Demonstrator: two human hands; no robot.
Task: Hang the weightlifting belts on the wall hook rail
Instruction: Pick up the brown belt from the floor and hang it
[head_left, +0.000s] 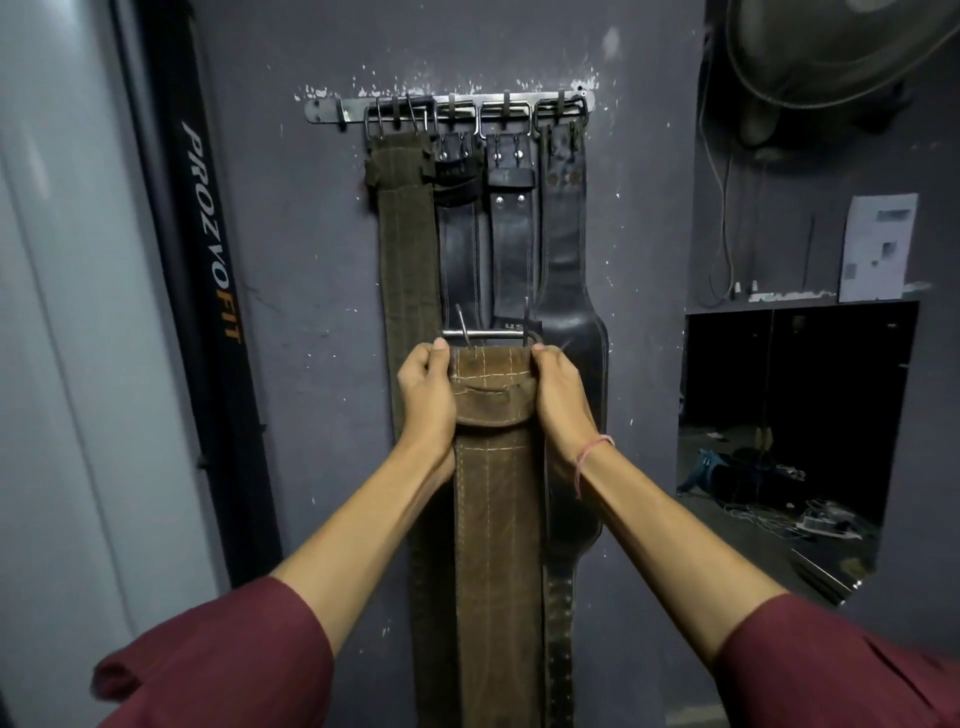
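Brown belt (493, 493) is hanging lengthwise, its long axis vertical. The buckle end is pointing up and the tail is running down between the forearms and out of view.

Left hand (423, 395) and right hand (563, 400) are both gripping it just under the metal buckle (491, 335), one on each edge with fingers curling round the sides. The buckle prongs are standing up above the knuckles.

The belt is being held well below the hook rail (322, 111), which is sitting high above the hands on the dark grey wall (291, 260).

- Olive belt (405, 234) is hanging above the left hand, black belts (511, 249) above the right.
- White chips are showing in the paint around the rail.
- Black post (208, 234) lettered PROZVOFIT is leaning left of the left hand.
- Fan (821, 52) is sitting up right of the right hand, with a paper sheet (878, 249) and a dark opening (789, 415) further right.
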